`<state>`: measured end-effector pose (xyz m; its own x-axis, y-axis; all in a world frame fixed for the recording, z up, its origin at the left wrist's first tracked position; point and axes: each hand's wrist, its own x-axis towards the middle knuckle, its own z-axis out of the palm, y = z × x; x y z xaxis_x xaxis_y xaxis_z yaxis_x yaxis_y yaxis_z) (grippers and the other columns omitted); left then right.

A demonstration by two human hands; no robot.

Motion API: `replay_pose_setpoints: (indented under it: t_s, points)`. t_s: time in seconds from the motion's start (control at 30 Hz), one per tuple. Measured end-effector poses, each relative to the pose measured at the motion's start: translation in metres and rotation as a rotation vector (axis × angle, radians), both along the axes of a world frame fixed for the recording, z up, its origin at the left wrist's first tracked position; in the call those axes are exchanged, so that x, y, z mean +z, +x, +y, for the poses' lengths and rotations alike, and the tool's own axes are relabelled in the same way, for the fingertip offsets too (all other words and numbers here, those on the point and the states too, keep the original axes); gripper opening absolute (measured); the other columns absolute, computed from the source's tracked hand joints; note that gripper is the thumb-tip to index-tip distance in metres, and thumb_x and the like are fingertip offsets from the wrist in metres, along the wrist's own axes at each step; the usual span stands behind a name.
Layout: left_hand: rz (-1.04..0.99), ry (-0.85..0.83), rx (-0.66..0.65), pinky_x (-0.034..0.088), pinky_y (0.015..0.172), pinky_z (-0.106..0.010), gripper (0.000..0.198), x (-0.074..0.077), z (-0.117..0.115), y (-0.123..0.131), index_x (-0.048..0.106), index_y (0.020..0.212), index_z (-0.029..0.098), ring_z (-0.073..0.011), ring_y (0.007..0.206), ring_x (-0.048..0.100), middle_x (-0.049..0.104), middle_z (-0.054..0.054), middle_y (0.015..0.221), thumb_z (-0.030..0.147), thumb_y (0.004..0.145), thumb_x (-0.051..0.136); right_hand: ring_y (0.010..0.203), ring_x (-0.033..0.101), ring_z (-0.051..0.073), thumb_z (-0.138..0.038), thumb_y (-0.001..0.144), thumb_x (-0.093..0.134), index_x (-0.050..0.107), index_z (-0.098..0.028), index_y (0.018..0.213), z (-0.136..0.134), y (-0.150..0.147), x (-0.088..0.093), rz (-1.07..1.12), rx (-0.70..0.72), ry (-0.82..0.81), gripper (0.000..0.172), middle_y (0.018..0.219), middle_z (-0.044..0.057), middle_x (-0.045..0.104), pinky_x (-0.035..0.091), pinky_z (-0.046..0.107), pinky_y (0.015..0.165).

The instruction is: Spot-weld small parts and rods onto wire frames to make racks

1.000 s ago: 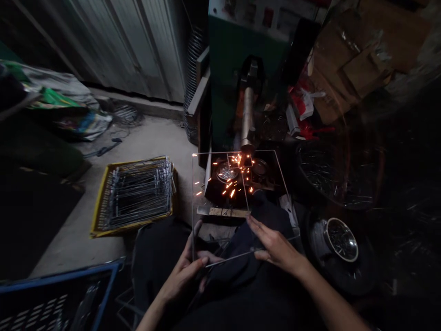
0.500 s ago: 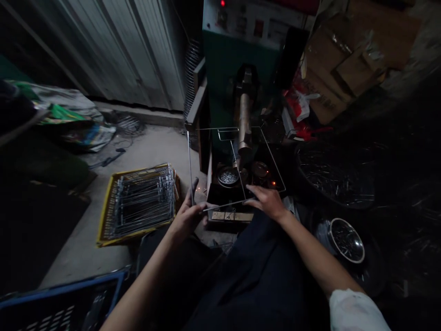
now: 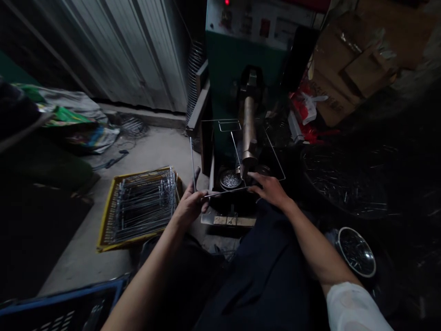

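Note:
A thin metal wire frame (image 3: pixel 193 161), roughly rectangular with a small bent loop at its far side, is held level between my hands. My left hand (image 3: pixel 189 202) grips its near left corner between thumb and fingers. My right hand (image 3: pixel 271 189) pinches the near wire, where an inner cross wire meets it. Just beyond my right fingertips, the copper-coloured arm (image 3: pixel 248 126) of a welding-type machine (image 3: pixel 251 53) reaches down over the frame. A round dish of small metal pieces (image 3: pixel 230 179) sits beneath the frame, left of the arm's tip.
A yellow crate (image 3: pixel 107 214) stacked with wire pieces stands on the floor at left. A blue crate (image 3: pixel 62 294) lies lower left. At right are a metal bowl (image 3: pixel 356 252) of small parts and a dark heap of wire. Cardboard (image 3: pixel 368 69) leans behind.
Both hands have moved forward with the wire frame, bringing its near edge closer to the machine arm's tip. The view has shifted slightly. Both grips stay the same.

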<state>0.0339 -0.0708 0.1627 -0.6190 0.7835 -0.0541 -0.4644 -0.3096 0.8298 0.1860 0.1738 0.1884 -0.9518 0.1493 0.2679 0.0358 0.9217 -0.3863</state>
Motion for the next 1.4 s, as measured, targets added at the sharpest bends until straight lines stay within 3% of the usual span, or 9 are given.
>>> replay_pose_setpoints:
  t_s: [0.23,0.37,0.53,0.87,1.1,1.23,1.3,1.4]
  points:
    - [0.014,0.013,0.033,0.028,0.034,-0.011,0.086,0.005,0.009,0.003,0.02,0.153,0.023,-0.0042,0.034,0.036,0.057,0.008,0.054,0.01,0.078,0.062,0.124,0.057,0.025,-0.027,0.088,0.065,0.042,-0.03,0.145,0.002,0.0,0.0,-0.003,-0.052,-0.046,0.062,0.139,0.004,0.058,0.049,0.039,0.101]
    - [0.013,0.009,0.014,0.029,0.034,-0.012,0.092,0.006,0.012,-0.001,0.015,0.154,0.024,-0.0044,0.033,0.036,0.061,0.006,0.057,0.009,0.076,0.062,0.115,0.063,0.025,-0.029,0.084,0.071,0.044,-0.031,0.144,0.007,-0.004,0.0,-0.009,-0.077,-0.068,0.066,0.133,0.004,0.062,0.051,0.038,0.096]
    - [0.033,0.027,0.019,0.028,0.034,-0.012,0.096,0.005,0.014,-0.009,0.006,0.155,0.025,-0.0054,0.034,0.037,0.051,0.011,0.051,0.009,0.078,0.06,0.101,0.067,0.025,-0.031,0.082,0.074,0.044,-0.026,0.143,0.013,-0.012,0.005,-0.025,-0.077,-0.058,0.069,0.116,0.006,0.07,0.051,0.033,0.086]
    - [0.041,0.019,0.003,0.029,0.034,-0.014,0.099,0.001,0.018,-0.027,0.005,0.155,0.022,-0.0061,0.031,0.037,0.054,0.011,0.048,0.009,0.075,0.062,0.101,0.067,0.026,-0.034,0.082,0.074,0.046,-0.022,0.139,0.015,-0.025,0.009,-0.041,-0.064,-0.008,0.065,0.116,0.01,0.069,0.049,0.032,0.083]
    - [0.034,0.013,-0.003,0.028,0.034,-0.013,0.094,-0.003,0.017,-0.031,0.012,0.154,0.024,-0.0055,0.032,0.038,0.055,0.01,0.051,0.01,0.077,0.063,0.096,0.068,0.024,-0.034,0.081,0.075,0.045,-0.023,0.14,0.017,-0.027,0.005,-0.015,-0.059,-0.02,0.067,0.111,0.008,0.071,0.05,0.032,0.082]
    - [0.054,-0.004,-0.025,0.03,0.035,-0.015,0.085,-0.008,0.016,-0.034,0.023,0.152,0.023,-0.0054,0.032,0.039,0.064,0.004,0.057,0.013,0.079,0.064,0.083,0.069,0.022,-0.039,0.083,0.074,0.047,-0.022,0.138,0.019,-0.024,0.003,-0.012,-0.07,-0.038,0.064,0.093,0.004,0.073,0.051,0.031,0.078]
    - [0.055,-0.002,-0.035,0.032,0.036,-0.015,0.083,-0.009,0.016,-0.034,0.024,0.152,0.023,-0.0054,0.033,0.039,0.068,0.001,0.062,0.013,0.079,0.063,0.089,0.068,0.024,-0.043,0.082,0.074,0.051,-0.02,0.136,0.024,-0.016,0.003,0.008,-0.11,0.027,0.064,0.097,0.007,0.072,0.051,0.035,0.083]
    - [0.063,0.005,-0.026,0.033,0.037,-0.014,0.088,-0.008,0.016,-0.034,0.015,0.154,0.024,-0.0059,0.036,0.042,0.069,0.001,0.065,0.011,0.08,0.061,0.114,0.059,0.032,-0.049,0.078,0.075,0.058,-0.018,0.13,0.04,0.003,0.005,0.1,-0.202,0.14,0.062,0.121,0.015,0.065,0.044,0.047,0.1]
